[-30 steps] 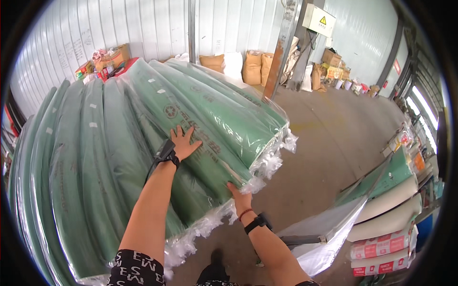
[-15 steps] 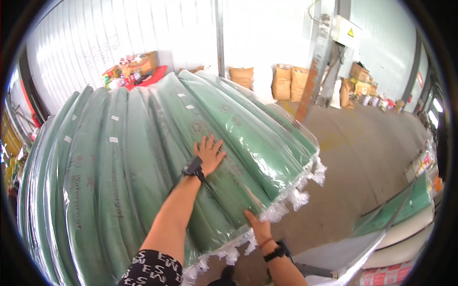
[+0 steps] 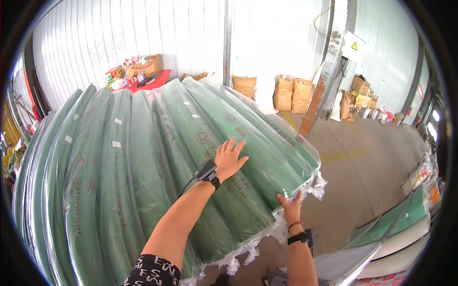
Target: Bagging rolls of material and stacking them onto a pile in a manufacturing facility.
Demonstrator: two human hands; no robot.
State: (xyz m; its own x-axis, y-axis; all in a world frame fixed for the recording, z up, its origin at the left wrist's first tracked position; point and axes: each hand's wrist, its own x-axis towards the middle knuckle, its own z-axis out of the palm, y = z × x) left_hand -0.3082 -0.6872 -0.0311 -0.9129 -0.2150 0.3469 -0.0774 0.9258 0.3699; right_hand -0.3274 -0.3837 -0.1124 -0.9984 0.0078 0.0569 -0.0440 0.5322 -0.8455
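Long green rolls [image 3: 148, 176] wrapped in clear plastic lie side by side, their near ends finished in crumpled film [image 3: 267, 233]. My left hand [image 3: 229, 161] rests on the rolls right of the middle, fingers spread and palm down. Farther right, my right hand [image 3: 291, 212] is against the plastic-wrapped end of a roll [image 3: 262, 167], thumb and a finger apart; its other fingers are hidden. Dark straps with small devices circle both wrists, and the right also has a beaded bracelet.
Behind the rolls, boxes and small packages [image 3: 138, 69] sit on a red sheet. Tan sacks [image 3: 285, 94] lean by the white wall, near a rusty post [image 3: 324, 66]. More goods [image 3: 365, 97] stand farther right. At lower right lies another green sheet or roll [image 3: 405, 217].
My left hand has shifted right across the rolls. My right hand has moved up and right along the roll ends, to an end farther right.
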